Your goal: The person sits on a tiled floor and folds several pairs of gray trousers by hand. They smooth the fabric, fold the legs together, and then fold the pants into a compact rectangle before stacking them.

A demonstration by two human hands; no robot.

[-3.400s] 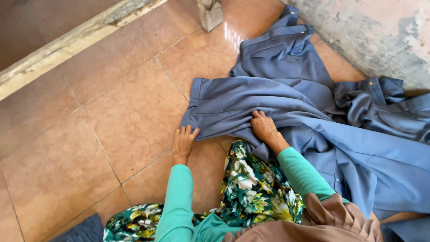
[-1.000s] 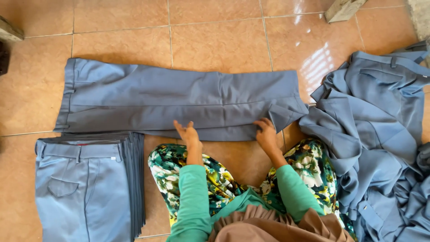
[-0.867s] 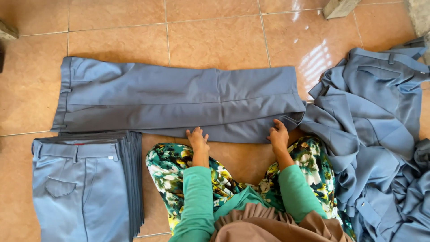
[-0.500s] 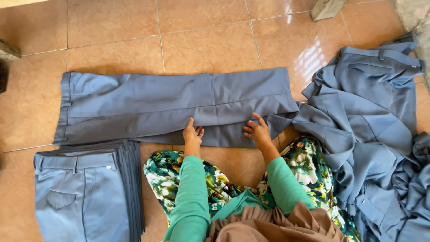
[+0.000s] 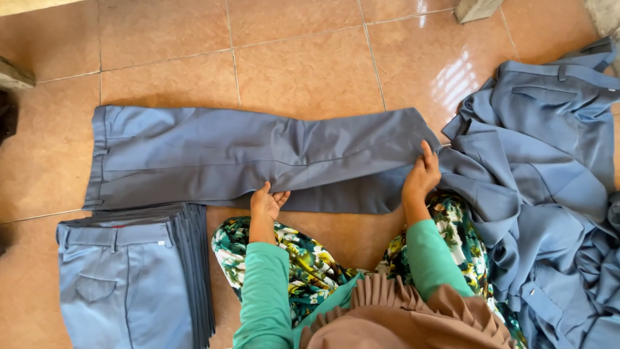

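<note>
On tiled floor, left hand [image 5: 268, 201] and right hand [image 5: 421, 176] gripping trousers [image 5: 245, 155]

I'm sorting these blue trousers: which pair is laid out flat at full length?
The pair across the tiles under both hands, left and right; the others are a folded stack and a crumpled heap.

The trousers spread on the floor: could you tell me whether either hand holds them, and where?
Both: the left hand grips the trousers at their near edge, the right hand at the hem end.

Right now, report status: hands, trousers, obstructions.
Left hand gripping trousers near edge. Right hand pinching hem. Folded stack and loose pile flank them.
</note>
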